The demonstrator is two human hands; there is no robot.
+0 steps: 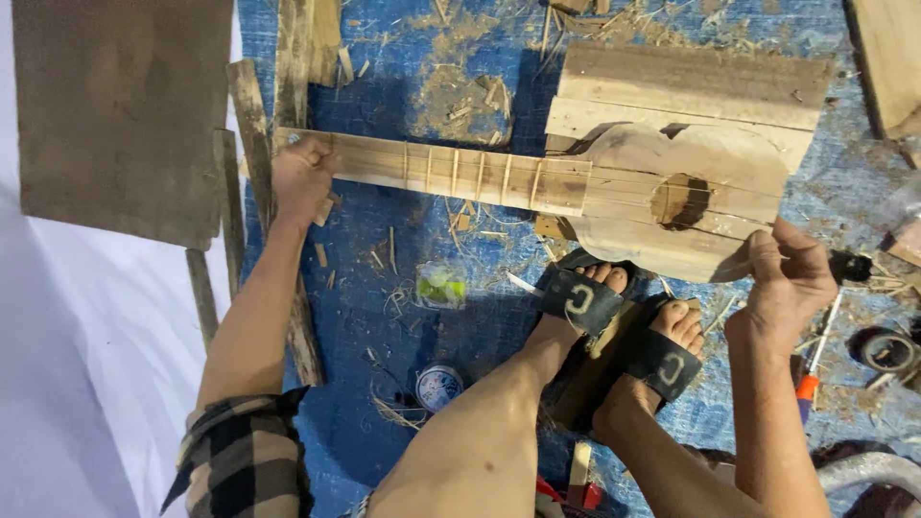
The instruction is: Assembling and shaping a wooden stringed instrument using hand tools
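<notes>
Left hand is clamped around the far end of the neck, fingers curled over the top edge, thumb tucked under. Right hand is closed on the lower edge of the body, fingers bunched as if pinching something thin; it may be a string or a small tool, but the view there is too dim to tell. Between the two hands hangs the small unfinished wooden guitar, lifted just above the blue tarp, over the sandalled feet.

Its long axis runs nearly level across the view, tipping slightly down toward the right. The head end points left, the rounded body with its sound hole sits right, face up toward the camera. Pale frets cross the neck.

This looks like a checking or fitting step: the piece held steady at both ends. The next move would call for a firm left grip and fine work from the right fingers.

Around them: a thick plank behind the body, a dark board at left, thin slats, wood shavings, a small round tin, an orange-handled tool.
</notes>
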